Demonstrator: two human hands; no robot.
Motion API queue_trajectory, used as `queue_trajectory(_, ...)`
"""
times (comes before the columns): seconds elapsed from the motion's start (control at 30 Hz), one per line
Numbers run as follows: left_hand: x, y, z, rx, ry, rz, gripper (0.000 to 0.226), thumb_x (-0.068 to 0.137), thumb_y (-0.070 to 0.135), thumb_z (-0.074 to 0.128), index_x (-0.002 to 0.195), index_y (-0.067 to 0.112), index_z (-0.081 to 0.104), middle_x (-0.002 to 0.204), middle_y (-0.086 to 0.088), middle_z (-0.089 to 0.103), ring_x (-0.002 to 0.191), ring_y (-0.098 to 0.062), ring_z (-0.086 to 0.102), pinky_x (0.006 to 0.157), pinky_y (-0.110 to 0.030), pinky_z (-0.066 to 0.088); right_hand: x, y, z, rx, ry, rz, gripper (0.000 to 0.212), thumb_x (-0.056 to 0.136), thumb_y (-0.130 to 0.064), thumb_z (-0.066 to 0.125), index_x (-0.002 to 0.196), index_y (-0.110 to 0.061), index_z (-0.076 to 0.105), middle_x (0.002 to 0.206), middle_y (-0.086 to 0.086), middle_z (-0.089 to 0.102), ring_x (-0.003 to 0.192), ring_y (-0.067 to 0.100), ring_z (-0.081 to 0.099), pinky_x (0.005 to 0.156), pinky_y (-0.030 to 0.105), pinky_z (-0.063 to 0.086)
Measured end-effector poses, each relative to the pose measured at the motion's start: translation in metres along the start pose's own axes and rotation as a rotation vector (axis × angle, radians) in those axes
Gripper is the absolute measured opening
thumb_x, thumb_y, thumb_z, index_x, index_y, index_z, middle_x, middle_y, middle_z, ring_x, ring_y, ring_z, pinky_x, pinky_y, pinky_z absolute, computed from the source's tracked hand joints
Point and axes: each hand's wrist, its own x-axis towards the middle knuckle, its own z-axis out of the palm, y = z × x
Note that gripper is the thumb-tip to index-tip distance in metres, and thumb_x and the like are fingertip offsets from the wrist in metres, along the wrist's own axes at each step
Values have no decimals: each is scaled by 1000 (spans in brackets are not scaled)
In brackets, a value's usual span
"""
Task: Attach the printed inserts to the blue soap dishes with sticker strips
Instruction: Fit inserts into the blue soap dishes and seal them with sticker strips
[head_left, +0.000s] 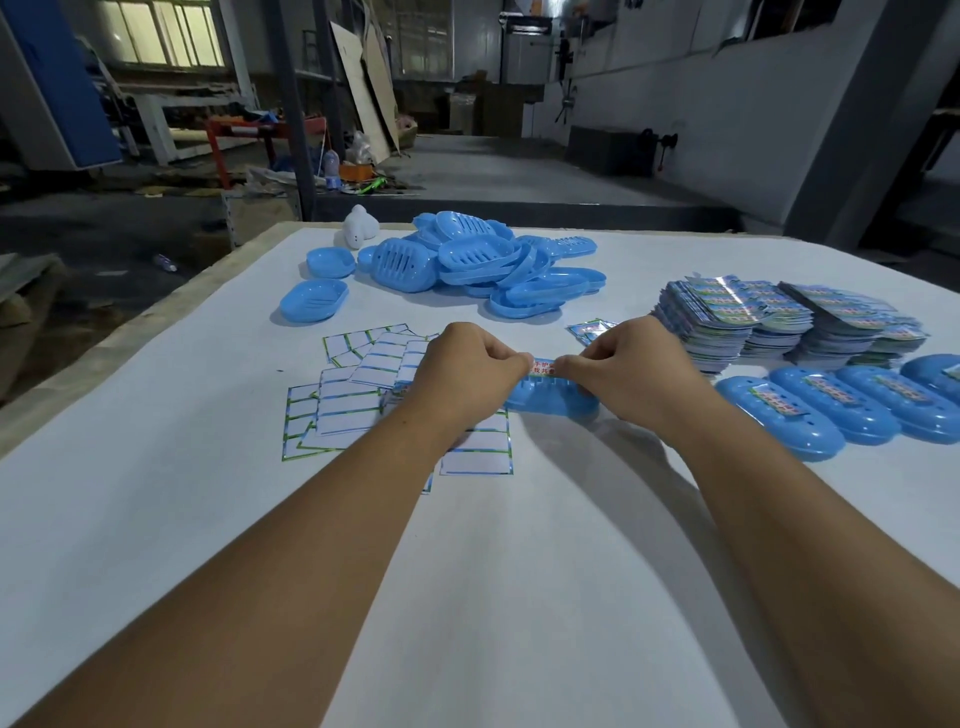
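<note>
A blue soap dish (545, 402) lies upside down on the white table (519, 571) at the middle. Across its top runs a sticker strip (543, 367) with red print. My left hand (467, 369) pinches the strip's left end and my right hand (628, 371) pinches its right end, both over the dish. Any insert under the strip is hidden by my fingers. Left of the dish lie used sticker backing sheets (363, 395). Stacks of printed inserts (769, 317) stand at the right.
A heap of loose blue soap dishes (483, 260) lies at the back middle, with single dishes (314, 300) to its left. Finished dishes with inserts (810, 410) line the right edge. A white object (359, 228) sits at the far edge. A loose insert (589, 330) lies behind my hands.
</note>
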Motion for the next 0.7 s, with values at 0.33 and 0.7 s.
queue_trajectory(0.33,5,-4,6,132,62,52,22,82,40,73,68,23,70,64,14,66,69,-9,64,64,-25,50,-2,-1,2,-83,-7,-32,25,80,-38,79,67,-18,74,55,-6,61,52,11,51,48,26,34)
queue_trajectory(0.7,-1,2,13,395,175,108,32,79,49,67,55,29,59,72,12,67,77,-20,65,60,-26,45,-8,-10,8,-267,61,-43,31,77,-40,68,65,-11,70,64,7,68,67,27,65,57,32,51)
